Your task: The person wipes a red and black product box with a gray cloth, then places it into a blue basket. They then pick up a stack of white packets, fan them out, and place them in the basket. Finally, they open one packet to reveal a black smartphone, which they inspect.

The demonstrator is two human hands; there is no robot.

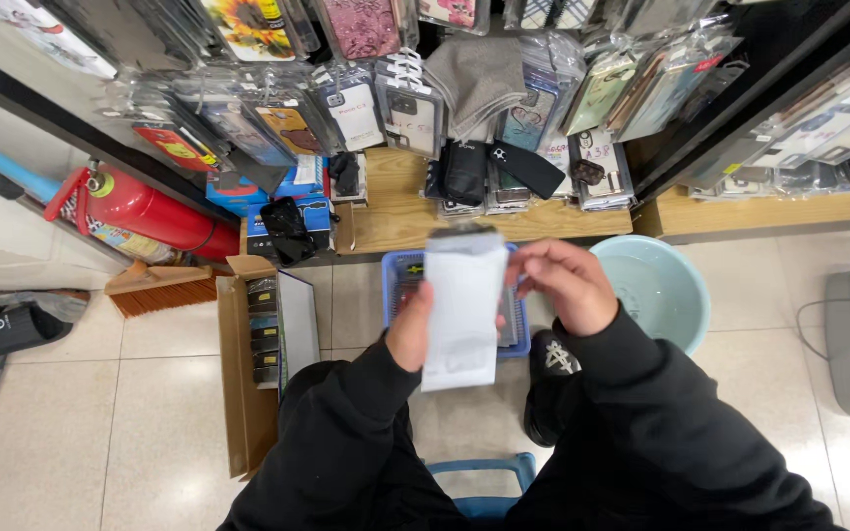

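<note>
Above pale floor tiles (81, 413), left hand (410, 334) and right hand (563, 285) grasp a flat white, translucent packet (462, 305).

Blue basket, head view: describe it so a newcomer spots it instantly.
Start at the wooden shelf under the hanging phone cases, then drop to the tiled floor right in front of it. The blue basket sits there, mostly hidden behind the white packet. Unlike the round pale-green basin beside it, it is rectangular with slatted walls.
</note>
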